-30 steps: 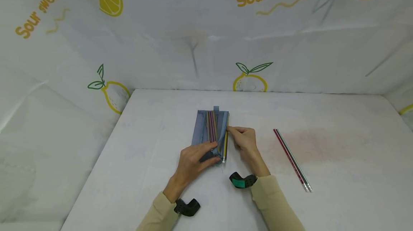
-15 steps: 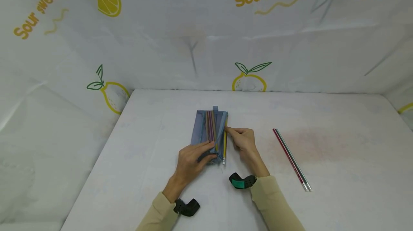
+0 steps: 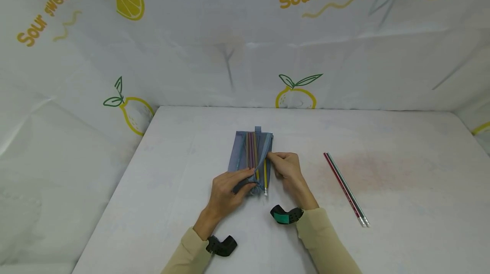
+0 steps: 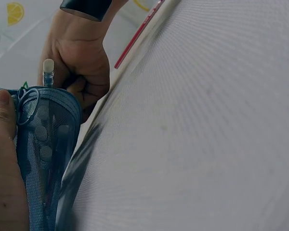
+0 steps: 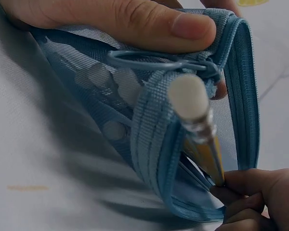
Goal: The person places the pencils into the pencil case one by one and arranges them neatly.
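Note:
A blue mesh zip pencil pouch (image 3: pixel 237 152) lies on the table, its zipped side gaping. Several striped pencils (image 3: pixel 250 148) show through the mesh. My left hand (image 3: pixel 227 189) grips the near end of the pouch, thumb close to the ring-shaped zip pull (image 5: pixel 144 60). A yellow pencil (image 3: pixel 266 174) with dark stripes runs along the opening, its white eraser (image 5: pixel 188 96) sticking out toward me. My right hand (image 3: pixel 287 167) pinches this pencil from the right, fingertips at the zip edge. The pencil's far part is hidden by the zip edge and the pouch.
Two more pencils, one red (image 3: pixel 342 186) and one dark green (image 3: pixel 350 189), lie side by side on the white table (image 3: pixel 413 206) to the right. A white sheet (image 3: pixel 191 61) printed with lemons rises behind the table's far edge.
The yellow pencil has shifted from the pouch's right edge leftward into the opening, its far part now covered. My right hand moved slightly left and nearer; my left hand stays on the pouch.

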Demonstrator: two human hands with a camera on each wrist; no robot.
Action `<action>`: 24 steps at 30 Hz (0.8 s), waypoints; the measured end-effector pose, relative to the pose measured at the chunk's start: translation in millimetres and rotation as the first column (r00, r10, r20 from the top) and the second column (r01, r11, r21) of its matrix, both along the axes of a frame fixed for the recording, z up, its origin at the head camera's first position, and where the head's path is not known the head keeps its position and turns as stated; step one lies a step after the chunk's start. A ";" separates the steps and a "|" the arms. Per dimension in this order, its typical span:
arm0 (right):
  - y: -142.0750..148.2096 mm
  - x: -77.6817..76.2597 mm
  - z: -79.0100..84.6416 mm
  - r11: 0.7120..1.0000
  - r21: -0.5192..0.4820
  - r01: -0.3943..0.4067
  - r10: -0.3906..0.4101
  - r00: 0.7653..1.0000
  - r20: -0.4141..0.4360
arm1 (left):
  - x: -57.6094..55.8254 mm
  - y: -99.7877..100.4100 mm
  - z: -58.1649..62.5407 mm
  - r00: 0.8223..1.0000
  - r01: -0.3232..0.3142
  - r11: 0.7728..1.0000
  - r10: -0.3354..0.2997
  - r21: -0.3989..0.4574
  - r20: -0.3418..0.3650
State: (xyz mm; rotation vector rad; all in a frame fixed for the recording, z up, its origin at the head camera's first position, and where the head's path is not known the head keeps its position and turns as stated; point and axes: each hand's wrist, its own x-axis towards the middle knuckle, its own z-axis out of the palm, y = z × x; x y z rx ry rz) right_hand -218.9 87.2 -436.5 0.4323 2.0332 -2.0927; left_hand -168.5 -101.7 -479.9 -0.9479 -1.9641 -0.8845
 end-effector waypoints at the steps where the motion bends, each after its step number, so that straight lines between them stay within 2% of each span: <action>1: -0.2 -0.1 -0.2 1.000 -0.002 0.000 0.000 1.000 -0.001 | 0.0 0.2 0.2 1.000 0.004 1.000 -0.004 0.000 -0.001; 9: -0.6 1.1 -3.3 1.000 -0.001 -0.009 0.009 1.000 -0.021 | -0.6 -0.1 -0.2 1.000 0.011 1.000 -0.011 -0.011 -0.008; 14: -2.7 1.8 -6.3 0.999 0.048 0.011 -0.007 0.997 -0.077 | -0.2 0.5 -0.1 1.000 0.008 1.000 -0.008 -0.007 -0.016; 19: -3.8 3.2 -6.4 0.989 0.151 0.014 0.007 0.991 -0.136 | -0.2 1.5 0.6 1.000 -0.002 1.000 0.003 0.027 -0.028; 24: 1.5 4.9 -6.0 0.960 0.277 -0.042 0.093 0.980 -0.175 | -0.8 1.8 1.5 0.999 -0.003 0.998 0.006 0.065 -0.042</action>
